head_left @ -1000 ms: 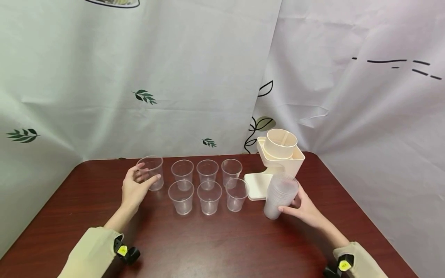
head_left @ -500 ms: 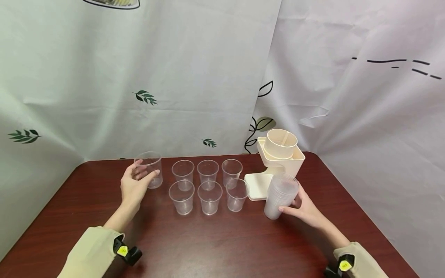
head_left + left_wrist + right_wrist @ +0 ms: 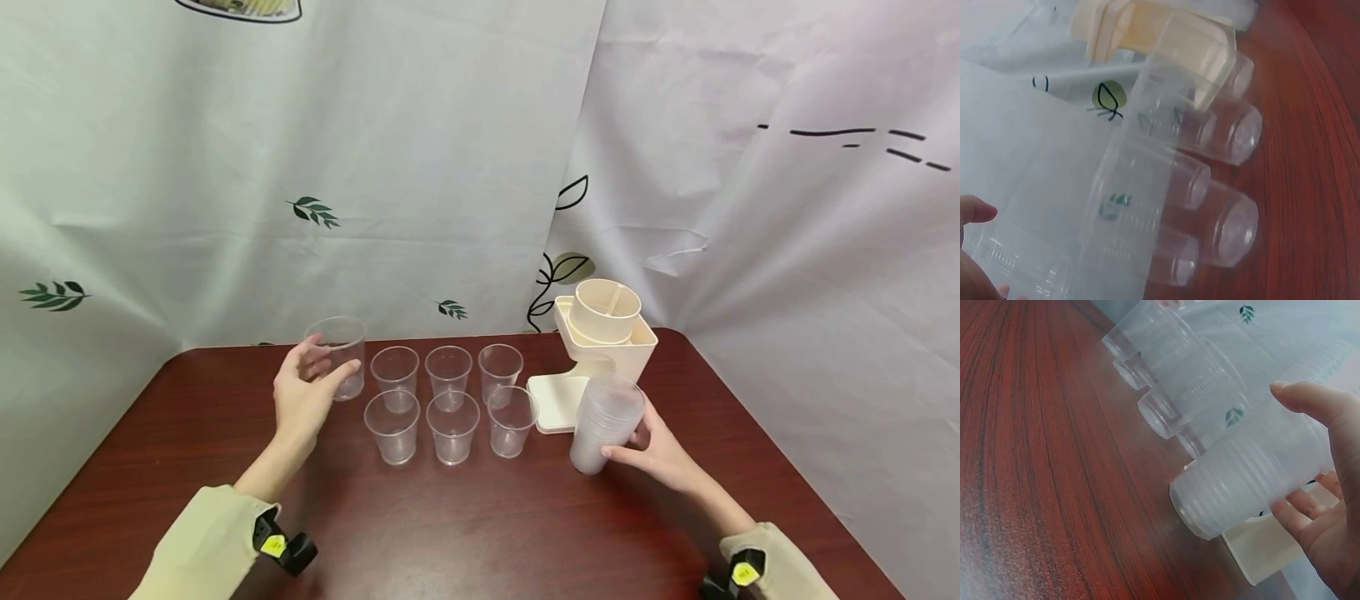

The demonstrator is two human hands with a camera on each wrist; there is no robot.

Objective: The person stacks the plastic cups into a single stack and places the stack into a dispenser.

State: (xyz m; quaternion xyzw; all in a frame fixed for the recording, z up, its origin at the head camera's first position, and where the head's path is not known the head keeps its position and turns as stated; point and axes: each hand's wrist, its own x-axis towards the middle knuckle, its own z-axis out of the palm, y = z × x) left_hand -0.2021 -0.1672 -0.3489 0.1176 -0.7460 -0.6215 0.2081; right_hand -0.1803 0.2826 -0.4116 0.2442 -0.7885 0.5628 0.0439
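Note:
At the left end of the cups, my left hand (image 3: 303, 400) holds a clear plastic cup (image 3: 347, 367) between thumb and fingers. Whether this cup's base touches the table I cannot tell. Only part of the left hand (image 3: 975, 275) shows in the left wrist view. On the right, my right hand (image 3: 660, 454) grips a tall stack of nested clear plastic cups (image 3: 606, 421), thumb on the near side and fingers behind. The stack leans slightly in the head view. Two rows of three single cups (image 3: 452, 433) stand upright between the hands, mouths up.
Behind the stack stands a cream-coloured holder (image 3: 618, 354) with a round open tube on top and a flat base (image 3: 553, 404). All of it rests on a dark red wood-grain table (image 3: 465, 525). A patterned white cloth (image 3: 420, 167) hangs behind the table's far edge.
My left hand first shifted slightly left and away, then moved right with the cup, which is now nearer the back row. The right hand and the stack have stayed in place.

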